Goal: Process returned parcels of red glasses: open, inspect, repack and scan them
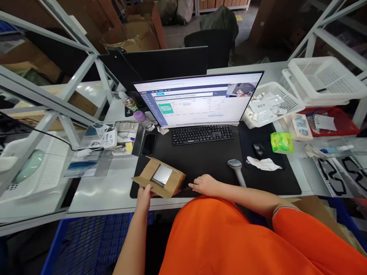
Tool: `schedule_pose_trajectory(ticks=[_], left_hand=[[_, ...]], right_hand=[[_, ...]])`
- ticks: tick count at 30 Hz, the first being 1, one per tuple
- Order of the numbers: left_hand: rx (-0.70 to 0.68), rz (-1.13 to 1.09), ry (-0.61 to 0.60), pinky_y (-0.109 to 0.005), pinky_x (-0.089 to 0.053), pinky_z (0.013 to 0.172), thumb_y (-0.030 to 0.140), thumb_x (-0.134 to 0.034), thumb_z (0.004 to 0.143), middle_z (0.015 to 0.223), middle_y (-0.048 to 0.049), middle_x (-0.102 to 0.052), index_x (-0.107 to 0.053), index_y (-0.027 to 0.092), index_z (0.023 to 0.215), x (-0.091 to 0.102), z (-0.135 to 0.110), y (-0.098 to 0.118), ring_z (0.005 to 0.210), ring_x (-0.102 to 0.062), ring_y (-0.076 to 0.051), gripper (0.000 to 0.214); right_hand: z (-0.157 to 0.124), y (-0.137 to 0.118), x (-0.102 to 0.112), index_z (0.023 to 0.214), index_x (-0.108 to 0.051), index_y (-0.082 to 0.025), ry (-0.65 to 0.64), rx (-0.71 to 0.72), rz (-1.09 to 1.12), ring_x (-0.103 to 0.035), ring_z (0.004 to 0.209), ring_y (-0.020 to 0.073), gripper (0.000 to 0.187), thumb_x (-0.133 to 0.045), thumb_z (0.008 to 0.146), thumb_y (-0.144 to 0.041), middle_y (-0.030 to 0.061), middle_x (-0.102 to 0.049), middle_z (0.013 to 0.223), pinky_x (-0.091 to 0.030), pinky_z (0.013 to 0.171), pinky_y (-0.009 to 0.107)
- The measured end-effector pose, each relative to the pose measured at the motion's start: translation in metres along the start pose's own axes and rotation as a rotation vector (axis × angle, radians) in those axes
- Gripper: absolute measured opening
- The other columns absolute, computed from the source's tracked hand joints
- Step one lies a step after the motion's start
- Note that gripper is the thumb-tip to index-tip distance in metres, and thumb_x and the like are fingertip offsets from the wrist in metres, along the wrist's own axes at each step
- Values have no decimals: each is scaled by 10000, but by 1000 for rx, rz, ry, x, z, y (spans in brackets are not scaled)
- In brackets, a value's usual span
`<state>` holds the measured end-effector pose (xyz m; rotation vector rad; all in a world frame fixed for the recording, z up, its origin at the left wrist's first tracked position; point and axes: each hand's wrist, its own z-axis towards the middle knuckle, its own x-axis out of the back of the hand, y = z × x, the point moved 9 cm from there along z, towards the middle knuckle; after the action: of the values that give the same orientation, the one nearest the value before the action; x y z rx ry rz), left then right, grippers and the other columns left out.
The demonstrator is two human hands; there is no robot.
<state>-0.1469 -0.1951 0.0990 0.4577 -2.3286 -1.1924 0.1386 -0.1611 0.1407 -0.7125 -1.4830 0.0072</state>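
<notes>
A small cardboard box (175,180) sits tilted on the black desk mat, its flaps open at the top. Something flat and whitish-grey (162,174) shows inside it; I cannot make out what it is. My left hand (144,196) grips the box by its near left flap, the thumb on top and the other fingers mostly hidden beneath. Just right of the box, my right hand (205,185) rests low over the mat, its fingers loosely extended toward the box and apart from it. A grey handheld barcode scanner (235,165) lies to the right of that hand.
A monitor (197,103) and black keyboard (203,134) stand behind the mat (206,160). A phone (149,144) and purple-capped bottle (144,120) are at left. At right are a mouse (259,150), a green tissue pack (281,143) and white baskets (327,78). Metal frame bars flank the desk.
</notes>
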Motion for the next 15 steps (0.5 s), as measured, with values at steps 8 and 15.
schedule_pose_trajectory(ticks=[8,15], left_hand=[[-90,-244,81,-479,-521,1000,493,-834,586,1237,-57,-609,-361,359,1451,26,0,-63,1055,-650,-218,994],[-147,-86,145,-607,-458,1028,464,-840,507,1175,-85,-553,-76,264,1586,22,36,-84,947,-641,-223,1338]], right_hand=[[-68,123,32,1226,-664,-191,311,-751,215,-661,1090,208,312,-442,1036,-302,111,-706,1174,-488,934,309],[-182,282,73,1146,-656,-151,344,-1445,190,-663,1020,213,266,-555,1003,-351,100,-678,1153,-551,905,408]])
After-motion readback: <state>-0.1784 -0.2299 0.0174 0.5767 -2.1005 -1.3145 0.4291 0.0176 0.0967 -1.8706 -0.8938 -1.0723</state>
